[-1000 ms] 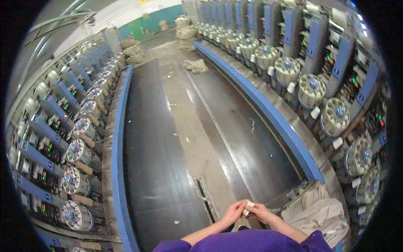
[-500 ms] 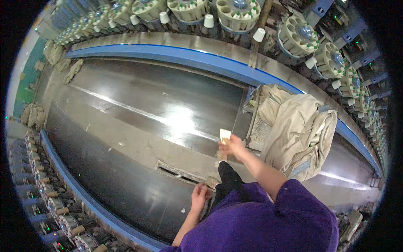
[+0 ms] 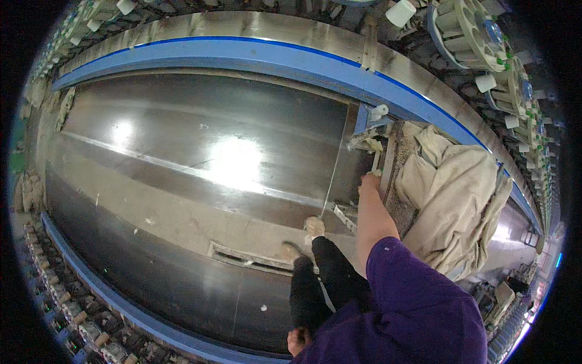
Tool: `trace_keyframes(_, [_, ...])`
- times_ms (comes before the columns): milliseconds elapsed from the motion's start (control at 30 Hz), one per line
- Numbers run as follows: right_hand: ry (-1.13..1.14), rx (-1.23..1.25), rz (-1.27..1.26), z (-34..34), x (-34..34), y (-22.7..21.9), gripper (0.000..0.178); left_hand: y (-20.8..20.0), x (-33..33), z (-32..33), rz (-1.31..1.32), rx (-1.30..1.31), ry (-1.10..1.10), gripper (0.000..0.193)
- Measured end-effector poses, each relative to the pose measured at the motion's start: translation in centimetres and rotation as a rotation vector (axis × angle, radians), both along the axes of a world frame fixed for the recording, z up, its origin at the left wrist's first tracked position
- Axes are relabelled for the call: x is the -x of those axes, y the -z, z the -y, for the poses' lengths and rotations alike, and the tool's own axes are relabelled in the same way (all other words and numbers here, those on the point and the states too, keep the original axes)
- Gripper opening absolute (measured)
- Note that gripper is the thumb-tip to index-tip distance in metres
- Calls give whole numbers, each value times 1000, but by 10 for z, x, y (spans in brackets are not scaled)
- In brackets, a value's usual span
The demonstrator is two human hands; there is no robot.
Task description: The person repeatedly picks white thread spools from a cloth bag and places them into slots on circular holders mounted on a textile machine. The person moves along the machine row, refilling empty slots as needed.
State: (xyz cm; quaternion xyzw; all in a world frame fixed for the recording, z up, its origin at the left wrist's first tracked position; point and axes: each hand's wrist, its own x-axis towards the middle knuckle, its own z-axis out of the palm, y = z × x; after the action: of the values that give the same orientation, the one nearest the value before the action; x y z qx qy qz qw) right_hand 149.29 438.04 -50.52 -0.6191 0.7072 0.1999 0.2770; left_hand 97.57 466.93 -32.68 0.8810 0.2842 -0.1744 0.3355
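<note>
My right hand [image 3: 370, 182] reaches to the near end of a cart [image 3: 390, 148], by its upright side edge. Its fingers are closed at a small pale piece, partly hidden, whose kind I cannot make out. Just beyond the hand, a blue bracket [image 3: 362, 117] on the cart carries a white bobbin [image 3: 379, 111], with pale scraps [image 3: 367, 143] below it. Beige cloth [image 3: 451, 182] lies heaped over the cart. Low beside my leg is my left hand [image 3: 297, 341], largely cut off by my purple shirt; its fingers hardly show.
A long blue machine rail [image 3: 242, 53] curves along the far side, with round bobbin magazines [image 3: 467, 36] and white cones [image 3: 400, 12] above it. Another blue rail [image 3: 115, 300] runs at lower left. A slotted floor grate [image 3: 248, 259] lies near my feet.
My body has moved closer to the cart. My right hand went from holding a pale cone over the floor to the cart's end. My left hand dropped back beside my leg.
</note>
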Motion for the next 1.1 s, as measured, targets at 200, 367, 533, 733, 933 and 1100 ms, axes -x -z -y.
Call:
trace_keyframes(200, [-419, 243, -154, 37, -30, 43, 27, 25, -9, -14, -216, 604, -1200, 28])
trace_keyframes(367, [-622, 489, 96, 34, -46, 49, 25, 23, -26, -21, -258, 279, -704, 26])
trace_keyframes(533, [-676, 187, 137, 42, -62, 45, 36, 1, -58, -26, -279, 332, -659, 28])
trace_keyframes(733, [-688, 89, 133, 40, -76, 29, 46, -14, -112, -30, -393, 436, -921, 32])
trace_keyframes(933, [-158, -92, 597, -16, -13, 18, 69, -19, -128, -30, -521, 368, -1264, 31])
trace_keyframes(1100, [-125, 35, 280, 13, 29, 89, 57, -18, -109, -36, -472, 367, -646, 29])
